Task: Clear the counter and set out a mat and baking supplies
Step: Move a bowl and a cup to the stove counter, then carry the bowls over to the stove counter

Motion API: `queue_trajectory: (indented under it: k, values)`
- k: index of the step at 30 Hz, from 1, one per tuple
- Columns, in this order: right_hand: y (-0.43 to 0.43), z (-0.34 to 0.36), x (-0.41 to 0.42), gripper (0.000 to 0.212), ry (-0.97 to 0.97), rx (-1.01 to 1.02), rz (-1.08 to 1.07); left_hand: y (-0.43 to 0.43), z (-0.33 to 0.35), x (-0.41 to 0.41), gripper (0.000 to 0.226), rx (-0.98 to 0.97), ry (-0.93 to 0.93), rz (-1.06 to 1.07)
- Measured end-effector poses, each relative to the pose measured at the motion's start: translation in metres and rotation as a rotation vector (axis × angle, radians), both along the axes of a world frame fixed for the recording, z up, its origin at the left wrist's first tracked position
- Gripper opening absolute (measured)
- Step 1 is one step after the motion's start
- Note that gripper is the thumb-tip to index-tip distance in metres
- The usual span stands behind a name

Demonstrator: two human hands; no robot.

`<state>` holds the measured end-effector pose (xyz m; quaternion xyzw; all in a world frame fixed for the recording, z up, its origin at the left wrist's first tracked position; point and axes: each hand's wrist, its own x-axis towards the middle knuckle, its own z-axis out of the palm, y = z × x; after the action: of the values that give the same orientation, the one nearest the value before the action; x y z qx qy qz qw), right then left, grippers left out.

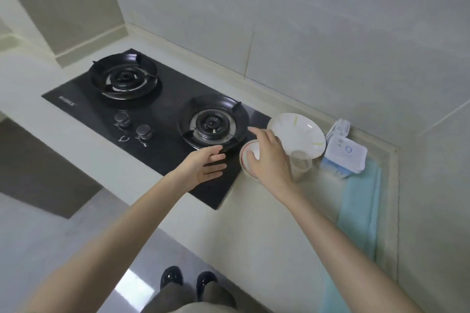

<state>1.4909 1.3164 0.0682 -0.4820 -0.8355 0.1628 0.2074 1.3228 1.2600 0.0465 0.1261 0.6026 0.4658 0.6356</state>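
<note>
1. My bare left arm reaches forward; my left hand [207,164] is flat, fingers straight and together, palm turned rightward.
2. My right arm stretches forward; my right hand [267,157] curls over the small bowl [251,147], thumb inside, forefinger extended.

Single head-worn wide-angle view. Looks forward and steeply down over counter [254,223], horizon tilted. Close range. Hob [157,119] left of centre, tiled wall [305,20] beyond, shoes [171,276] at bottom edge.

The right of the hands [267,160] covers most of the red-rimmed bowl [244,168]
</note>
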Motion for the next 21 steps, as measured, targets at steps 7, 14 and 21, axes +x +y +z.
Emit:
queue_trajectory:
  k: [7,14,21]
  values:
    - [-0.045,0.015,-0.106,0.041,0.012,-0.013,0.336,-0.109,0.046,-0.085,0.027,0.137,0.348,0.13]
    - [-0.138,0.019,-0.233,0.04,-0.076,-0.021,0.678,-0.258,0.055,-0.179,0.023,0.107,0.452,0.446]
    - [-0.293,0.015,-0.374,0.038,-0.087,-0.051,0.954,-0.447,0.056,-0.271,0.026,0.004,0.528,0.715]
